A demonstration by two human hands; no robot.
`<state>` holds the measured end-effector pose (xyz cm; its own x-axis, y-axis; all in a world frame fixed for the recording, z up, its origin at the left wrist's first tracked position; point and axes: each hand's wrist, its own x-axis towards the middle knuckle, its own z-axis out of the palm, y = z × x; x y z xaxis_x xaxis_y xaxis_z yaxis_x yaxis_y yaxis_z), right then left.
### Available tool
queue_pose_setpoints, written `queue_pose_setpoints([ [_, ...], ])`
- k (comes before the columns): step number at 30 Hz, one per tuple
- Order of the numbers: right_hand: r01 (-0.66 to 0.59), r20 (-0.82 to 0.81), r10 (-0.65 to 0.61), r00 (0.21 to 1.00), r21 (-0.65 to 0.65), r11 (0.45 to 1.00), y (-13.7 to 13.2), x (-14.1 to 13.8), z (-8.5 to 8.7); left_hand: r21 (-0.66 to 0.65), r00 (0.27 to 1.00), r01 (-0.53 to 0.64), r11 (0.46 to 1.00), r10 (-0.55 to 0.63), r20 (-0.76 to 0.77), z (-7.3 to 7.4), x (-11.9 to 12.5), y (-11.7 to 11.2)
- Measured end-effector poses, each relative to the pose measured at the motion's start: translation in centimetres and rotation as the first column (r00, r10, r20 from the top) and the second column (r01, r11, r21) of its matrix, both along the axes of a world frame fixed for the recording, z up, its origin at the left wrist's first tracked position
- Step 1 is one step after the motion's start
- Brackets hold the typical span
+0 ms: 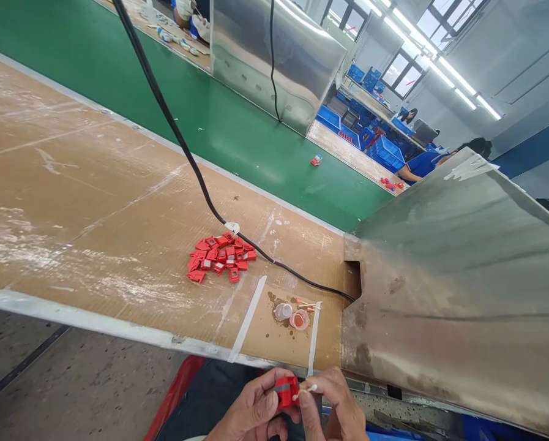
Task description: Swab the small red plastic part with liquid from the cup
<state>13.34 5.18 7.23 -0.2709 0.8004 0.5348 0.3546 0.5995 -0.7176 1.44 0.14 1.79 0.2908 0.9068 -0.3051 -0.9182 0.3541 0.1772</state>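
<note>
At the bottom of the view, below the workbench's near edge, my left hand (251, 411) pinches a small red plastic part (286, 391) with a grey face. My right hand (333, 407) holds a cotton swab (305, 391) with its white tip against the part. Farther out on the brown bench top (95, 202) lies a pile of several similar red parts (219, 256). Two small round caps, one clear (283, 312) and one holding orange liquid (299, 319), stand on the bench near my hands, with more swabs beside them.
A black cable (182, 147) crosses the bench to a slot by a metal cover (458, 288) on the right. A green conveyor belt (219, 116) carries one red part (316, 160). Another metal housing (274, 55), blue bins and other people sit beyond.
</note>
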Motion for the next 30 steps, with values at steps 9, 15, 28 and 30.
queue_pose_setpoints([
  [9, 0.025, 0.045, -0.026, 0.999, 0.021, 0.999, 0.8, 0.6, -0.4, 0.038, 0.999, 0.041, 0.998, -0.041, 0.000, -0.6, 0.3, 0.0],
  [15, 0.125, -0.026, -0.127, 0.992, -0.050, 0.991, 0.0, 0.0, -1.0, 0.052, 0.998, 0.064, 0.997, -0.064, 0.001, -1.0, 0.5, -0.1],
  [28, 0.064, -0.021, -0.064, 0.998, -0.003, 0.998, 0.3, 0.6, -1.8, 0.096, 0.998, 0.051, 0.994, -0.053, 0.018, -2.0, 1.0, -0.3],
  [30, 0.028, -0.001, -0.028, 1.000, 0.029, 0.999, 0.5, 0.8, -2.0, 0.091, 0.998, 0.049, 0.995, -0.051, 0.021, -2.1, 1.0, -0.3],
])
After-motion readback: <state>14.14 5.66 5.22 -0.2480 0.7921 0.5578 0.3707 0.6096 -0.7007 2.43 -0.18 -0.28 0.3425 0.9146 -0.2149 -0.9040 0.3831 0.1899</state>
